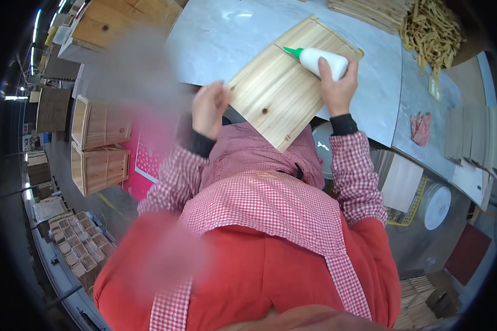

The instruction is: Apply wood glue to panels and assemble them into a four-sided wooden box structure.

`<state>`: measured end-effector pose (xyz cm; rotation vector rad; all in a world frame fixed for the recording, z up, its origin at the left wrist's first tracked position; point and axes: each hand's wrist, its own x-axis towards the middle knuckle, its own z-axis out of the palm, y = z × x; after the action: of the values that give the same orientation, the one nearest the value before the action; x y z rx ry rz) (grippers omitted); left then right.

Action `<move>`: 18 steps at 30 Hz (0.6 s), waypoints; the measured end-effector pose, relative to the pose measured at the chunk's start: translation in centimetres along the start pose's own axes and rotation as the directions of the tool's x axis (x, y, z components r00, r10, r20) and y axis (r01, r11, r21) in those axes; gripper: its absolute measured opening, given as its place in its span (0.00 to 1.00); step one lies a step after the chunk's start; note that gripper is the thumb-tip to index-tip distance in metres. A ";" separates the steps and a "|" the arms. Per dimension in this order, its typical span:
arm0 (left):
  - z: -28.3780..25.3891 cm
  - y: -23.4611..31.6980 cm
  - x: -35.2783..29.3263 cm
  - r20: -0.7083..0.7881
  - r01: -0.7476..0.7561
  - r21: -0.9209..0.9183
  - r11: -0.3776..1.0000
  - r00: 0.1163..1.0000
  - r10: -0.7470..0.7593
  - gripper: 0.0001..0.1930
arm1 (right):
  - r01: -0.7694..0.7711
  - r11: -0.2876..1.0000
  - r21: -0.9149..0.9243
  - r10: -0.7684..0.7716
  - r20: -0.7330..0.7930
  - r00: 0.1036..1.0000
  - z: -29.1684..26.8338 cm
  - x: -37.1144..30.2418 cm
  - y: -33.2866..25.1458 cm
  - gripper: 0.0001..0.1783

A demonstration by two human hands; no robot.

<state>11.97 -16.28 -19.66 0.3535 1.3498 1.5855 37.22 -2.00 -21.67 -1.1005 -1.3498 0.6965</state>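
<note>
In my right hand point(339, 88) is a white squeeze bottle point(321, 59) with a green pointed nozzle, the fingers wrapped round its base end. It lies tilted just above a pale wooden panel point(281, 83), with the nozzle pointing left over the panel's far part. The panel is made of joined strips with a few dark knots, and its near end juts past the table edge over my lap. My left hand point(209, 110) is closed, fingers curled in beside the panel's left corner. Whatever those fingers pinch, if anything, is hidden.
The grey-white table point(370, 94) carries a heap of tan strips point(432, 33), stacked wooden slats point(370, 12) and a crumpled pink cloth point(420, 128). Wooden boxes point(100, 168) stand stacked at left. A white round lid point(437, 207) is below the table at right. Blurry smudges cover parts of the view.
</note>
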 end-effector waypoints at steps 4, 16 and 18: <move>-3.2 -3.0 -3.7 -0.072 0.177 -0.033 0.984 0.981 -0.178 0.09 | 0.107 0.988 -0.110 -0.102 0.051 0.993 2.7 1.1 0.7 0.27; 1.5 -7.4 -2.8 0.473 0.590 -0.252 0.767 0.766 -0.435 0.27 | 0.279 0.922 -0.270 -0.229 0.204 0.952 -6.6 -0.4 -2.6 0.24; 2.1 -7.8 -2.7 0.504 0.605 -0.239 0.760 0.746 -0.435 0.28 | 0.244 0.922 -0.301 -0.195 0.182 0.964 -8.7 -1.5 -3.1 0.23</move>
<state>18.61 -18.02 -24.78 0.0380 0.6789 1.1551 44.87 -6.35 -18.39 -1.1431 -1.7304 0.4060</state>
